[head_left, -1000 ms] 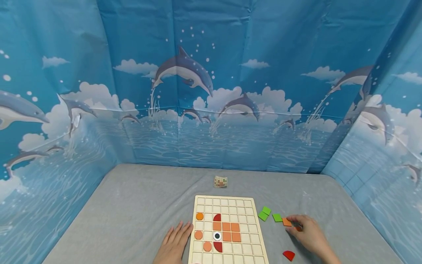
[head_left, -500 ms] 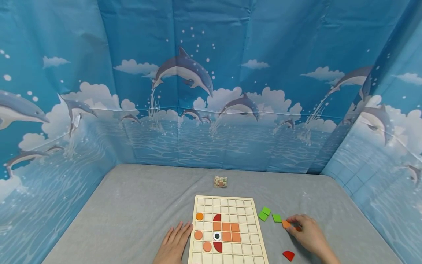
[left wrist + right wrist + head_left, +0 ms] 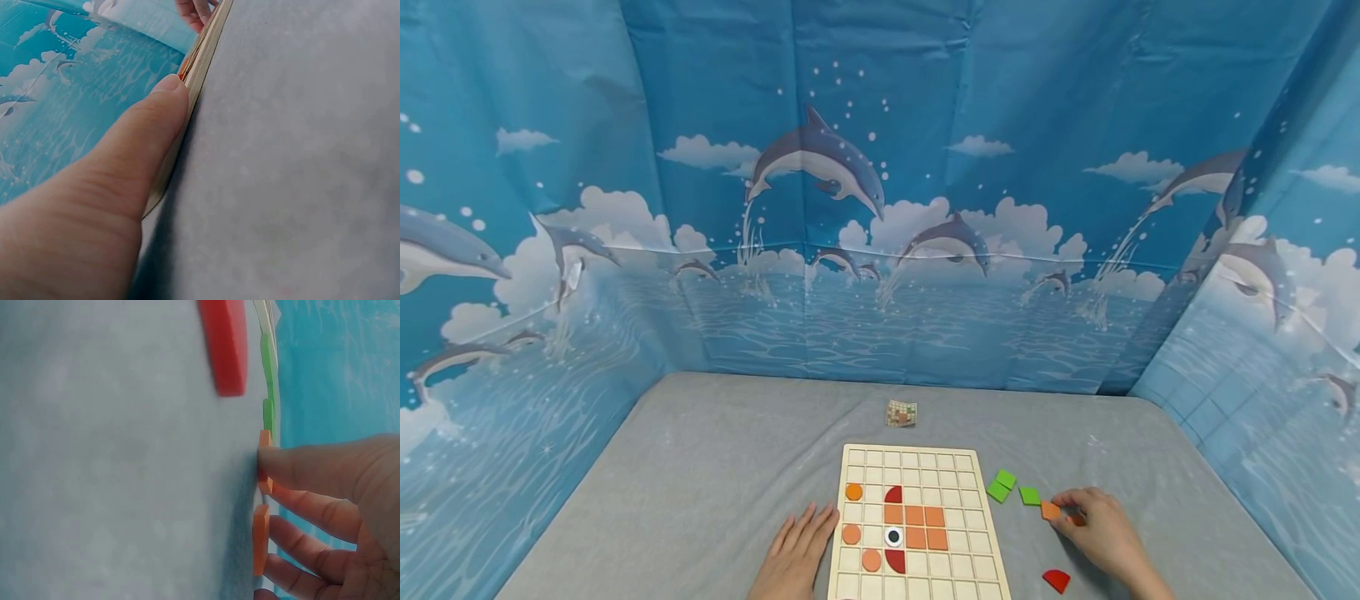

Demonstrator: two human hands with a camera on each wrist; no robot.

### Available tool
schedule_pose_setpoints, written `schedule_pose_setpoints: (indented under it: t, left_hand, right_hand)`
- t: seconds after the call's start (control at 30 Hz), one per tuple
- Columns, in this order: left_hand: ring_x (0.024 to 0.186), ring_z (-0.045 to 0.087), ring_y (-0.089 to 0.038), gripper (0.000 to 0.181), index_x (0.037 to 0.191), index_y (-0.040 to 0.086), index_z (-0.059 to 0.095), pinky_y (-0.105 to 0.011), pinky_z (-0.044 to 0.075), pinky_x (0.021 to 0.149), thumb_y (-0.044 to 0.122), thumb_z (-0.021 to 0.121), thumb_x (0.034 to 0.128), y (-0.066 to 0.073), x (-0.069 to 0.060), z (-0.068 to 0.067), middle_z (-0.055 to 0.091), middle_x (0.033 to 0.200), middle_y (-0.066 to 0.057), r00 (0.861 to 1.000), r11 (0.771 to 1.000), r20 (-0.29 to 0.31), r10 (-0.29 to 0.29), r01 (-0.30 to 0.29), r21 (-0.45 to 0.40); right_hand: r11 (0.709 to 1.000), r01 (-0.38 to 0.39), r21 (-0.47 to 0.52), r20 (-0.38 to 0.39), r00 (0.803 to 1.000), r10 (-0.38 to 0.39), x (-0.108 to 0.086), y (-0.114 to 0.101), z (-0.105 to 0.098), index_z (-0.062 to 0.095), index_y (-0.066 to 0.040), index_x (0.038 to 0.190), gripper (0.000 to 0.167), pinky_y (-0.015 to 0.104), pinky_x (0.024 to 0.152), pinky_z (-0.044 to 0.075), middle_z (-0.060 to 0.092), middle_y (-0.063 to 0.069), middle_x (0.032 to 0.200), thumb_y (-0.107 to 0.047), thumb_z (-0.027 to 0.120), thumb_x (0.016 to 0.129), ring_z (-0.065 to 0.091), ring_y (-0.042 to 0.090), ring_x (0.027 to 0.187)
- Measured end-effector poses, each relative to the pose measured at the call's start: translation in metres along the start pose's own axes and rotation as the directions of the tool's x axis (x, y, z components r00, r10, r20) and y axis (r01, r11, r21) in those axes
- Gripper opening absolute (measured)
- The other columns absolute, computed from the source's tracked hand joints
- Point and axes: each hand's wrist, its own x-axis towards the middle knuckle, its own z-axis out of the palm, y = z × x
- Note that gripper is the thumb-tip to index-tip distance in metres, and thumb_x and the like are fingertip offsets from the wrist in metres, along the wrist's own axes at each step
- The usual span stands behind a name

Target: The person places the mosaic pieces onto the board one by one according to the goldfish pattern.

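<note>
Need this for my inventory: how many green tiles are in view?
3 green tiles: two together right of the board, a third beside the orange tile that the right hand pinches. Others may be hidden.

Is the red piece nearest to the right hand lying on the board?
No, that red piece lies on the grey cloth, apart from the board.

Wooden board (image 3: 972, 544), grey cloth (image 3: 722, 467) (matt, slightly creased), smooth orange tile (image 3: 1049, 509)

No readable text, small card (image 3: 902, 414) unclear.
</note>
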Motion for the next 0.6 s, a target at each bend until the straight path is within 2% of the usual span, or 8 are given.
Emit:
schedule_pose_setpoints:
  t: [0.23, 0.4, 0.6]
  left_hand:
    - [0.129, 0.038, -0.030, 0.112, 0.143, 0.005, 0.040, -0.021, -0.009, 0.105, 0.088, 0.043, 0.0681, 0.0000, -0.0004, -0.0002, 0.043, 0.142, -0.006, 1.000, 1.000, -0.016, 0.008, -0.008, 0.002]
    - [0.130, 0.037, -0.029, 0.112, 0.143, 0.006, 0.039, -0.020, -0.010, 0.105, 0.088, 0.043, 0.0677, -0.0004, -0.0006, -0.0002, 0.043, 0.142, -0.006, 1.000, 1.000, -0.005, -0.001, 0.001, 0.000]
    - [0.130, 0.037, -0.029, 0.112, 0.143, 0.006, 0.039, -0.020, -0.010, 0.105, 0.089, 0.043, 0.0673, -0.0009, 0.0000, 0.0003, 0.044, 0.142, -0.005, 1.000, 1.000, 0.004, -0.004, 0.004, 0.007]
  right_hand:
    - [1.000, 0.001, -0.009, 0.006, 1.000, -0.001, -0.0017, -0.0017, -0.0026, 0.067, -0.005, 0.090, 0.024, 0.040, 0.066, 0.042, 0.056, 0.003, 0.085, -0.022, 0.080, 0.077, 0.047, 0.023, 0.079]
    - [1.000, -0.004, 0.009, 0.007, 1.000, 0.004, -0.0033, -0.0008, -0.0028, 0.065, -0.007, 0.088, 0.025, 0.039, 0.065, 0.042, 0.055, 0.001, 0.082, -0.023, 0.081, 0.075, 0.047, 0.022, 0.078]
    - [0.999, 0.014, 0.038, -0.025, 1.000, -0.013, -0.0048, 0.0013, -0.0005, 0.063, -0.009, 0.083, 0.023, 0.035, 0.061, 0.040, 0.053, -0.001, 0.074, -0.019, 0.082, 0.074, 0.046, 0.020, 0.072]
